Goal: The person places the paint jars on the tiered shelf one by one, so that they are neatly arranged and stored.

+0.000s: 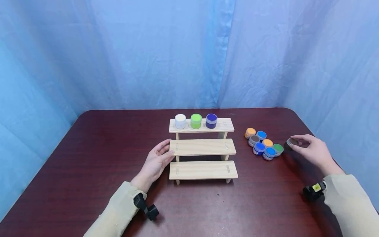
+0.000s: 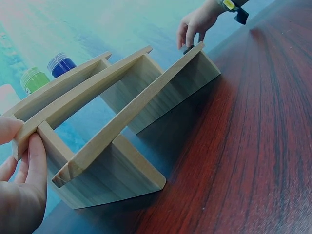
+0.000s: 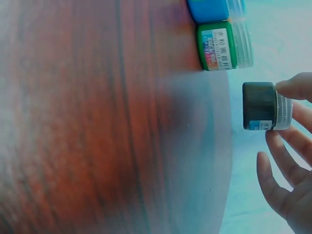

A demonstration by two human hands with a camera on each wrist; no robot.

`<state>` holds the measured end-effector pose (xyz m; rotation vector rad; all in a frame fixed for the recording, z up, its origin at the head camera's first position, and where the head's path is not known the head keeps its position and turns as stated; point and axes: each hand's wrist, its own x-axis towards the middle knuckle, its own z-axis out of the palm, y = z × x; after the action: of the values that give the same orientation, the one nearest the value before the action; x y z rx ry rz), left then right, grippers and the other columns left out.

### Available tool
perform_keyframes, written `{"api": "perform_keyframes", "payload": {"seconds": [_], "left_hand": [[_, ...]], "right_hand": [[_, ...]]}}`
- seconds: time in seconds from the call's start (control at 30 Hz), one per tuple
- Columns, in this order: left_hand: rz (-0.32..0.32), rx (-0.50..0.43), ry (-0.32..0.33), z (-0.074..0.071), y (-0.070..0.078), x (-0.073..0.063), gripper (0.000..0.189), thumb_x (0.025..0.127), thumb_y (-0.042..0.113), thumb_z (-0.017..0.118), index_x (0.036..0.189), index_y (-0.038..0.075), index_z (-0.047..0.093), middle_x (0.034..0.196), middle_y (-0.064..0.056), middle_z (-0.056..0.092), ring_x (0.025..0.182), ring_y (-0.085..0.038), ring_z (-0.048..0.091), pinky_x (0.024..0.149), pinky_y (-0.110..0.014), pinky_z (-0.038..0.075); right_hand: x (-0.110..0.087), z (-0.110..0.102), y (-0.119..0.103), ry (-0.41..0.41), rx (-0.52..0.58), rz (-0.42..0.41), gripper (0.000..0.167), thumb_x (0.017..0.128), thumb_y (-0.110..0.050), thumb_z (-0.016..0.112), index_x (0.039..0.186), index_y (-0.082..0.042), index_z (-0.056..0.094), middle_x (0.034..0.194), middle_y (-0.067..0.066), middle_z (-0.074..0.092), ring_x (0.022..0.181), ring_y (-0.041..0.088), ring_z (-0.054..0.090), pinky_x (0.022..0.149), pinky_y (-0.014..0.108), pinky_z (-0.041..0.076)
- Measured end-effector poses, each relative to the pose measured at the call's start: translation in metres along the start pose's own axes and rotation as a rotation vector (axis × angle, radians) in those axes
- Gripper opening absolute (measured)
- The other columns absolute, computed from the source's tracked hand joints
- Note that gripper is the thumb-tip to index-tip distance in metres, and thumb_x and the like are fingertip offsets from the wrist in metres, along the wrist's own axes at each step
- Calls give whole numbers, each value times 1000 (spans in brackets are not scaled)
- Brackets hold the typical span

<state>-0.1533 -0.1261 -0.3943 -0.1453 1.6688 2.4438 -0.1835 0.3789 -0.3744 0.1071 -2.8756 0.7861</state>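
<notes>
A three-step wooden stand (image 1: pixel 204 147) stands mid-table. My left hand (image 1: pixel 155 163) pinches the left end of its middle step, the thumb on top and fingers below, as the left wrist view shows. On the top step sit a white paint jar (image 1: pixel 180 121), a light green paint jar (image 1: pixel 196 121) and a purple paint jar (image 1: pixel 211 121). To the right, my right hand (image 1: pixel 315 152) pinches a dark paint jar (image 3: pixel 259 106) by its clear lid between thumb and fingers. Whether this jar touches the table I cannot tell.
Left of the right hand, several paint jars cluster on the dark red table (image 1: pixel 118 148), among them a green jar (image 1: pixel 278 149), an orange jar (image 1: pixel 250 132) and a brown jar (image 1: pixel 254 140). A pale blue curtain (image 1: pixel 148 59) hangs behind the table and along both sides.
</notes>
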Motion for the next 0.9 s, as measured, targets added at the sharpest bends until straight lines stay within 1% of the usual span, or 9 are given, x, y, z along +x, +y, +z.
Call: {"api": "perform_keyframes", "payload": {"seconds": [0.07,0.1,0.17,0.23,0.3,0.4,0.63,0.8,0.9], "left_hand": [[-3,-2,0,0,0,0,56,92,-12,47,145,-1,31,107,-2,51,82,-2,59,77,-15,52],[-4,-2,1,0,1,0,56,92,-12,47,145,-1,31,107,-1,52,82,-2,59,77,-15,52],[-6,-4,3,0,1,0,56,92,-11,47,144,-1,31,107,-1,52,82,-2,59,77,-14,52],[-7,-7,3,0,1,-1,56,92,-12,47,144,-1,32,106,0,52,82,-2,59,77,-14,52],[-9,-6,5,1,1,-1,55,92,-11,47,144,0,32,105,0,52,82,-2,59,77,-14,52],[-8,-6,7,1,1,0,55,92,-12,47,144,0,32,105,0,51,82,-2,59,77,-15,52],[-1,-6,7,2,1,0,55,92,-12,46,144,-1,32,106,-1,51,82,-2,58,77,-15,53],[-6,-2,6,2,1,-1,56,92,-12,46,144,-1,31,106,0,51,82,-2,58,77,-15,52],[-10,1,9,1,1,-1,55,92,-12,46,144,-1,32,106,0,50,82,-2,58,77,-15,52]], "right_hand": [[0,-1,-1,16,11,1,40,88,-27,66,118,-1,62,103,16,59,72,-21,40,57,13,41],[-1,-2,-2,25,17,0,40,88,-27,67,118,-2,62,101,13,59,72,-20,41,57,12,42],[-1,-3,-4,44,28,-3,40,88,-27,67,119,-2,62,99,4,58,72,-20,43,57,11,42],[-1,-4,-8,66,47,-5,40,88,-27,67,119,-2,61,97,-10,56,72,-20,44,57,10,42],[0,-4,-13,91,69,-10,41,87,-26,67,119,-1,61,95,-20,51,73,-21,45,59,8,41],[0,-4,-23,122,88,-30,41,87,-26,68,119,-1,62,93,-28,48,73,-22,45,61,4,40],[4,-1,-47,162,102,-100,36,86,-23,69,116,-3,64,93,-28,48,76,-17,46,62,1,40],[7,3,-64,169,122,-142,34,85,-21,71,114,-4,66,94,-30,50,77,-12,48,66,-1,40],[8,6,-73,164,137,-156,34,84,-20,72,113,-4,66,95,-32,49,78,-12,48,68,-2,40]]}}
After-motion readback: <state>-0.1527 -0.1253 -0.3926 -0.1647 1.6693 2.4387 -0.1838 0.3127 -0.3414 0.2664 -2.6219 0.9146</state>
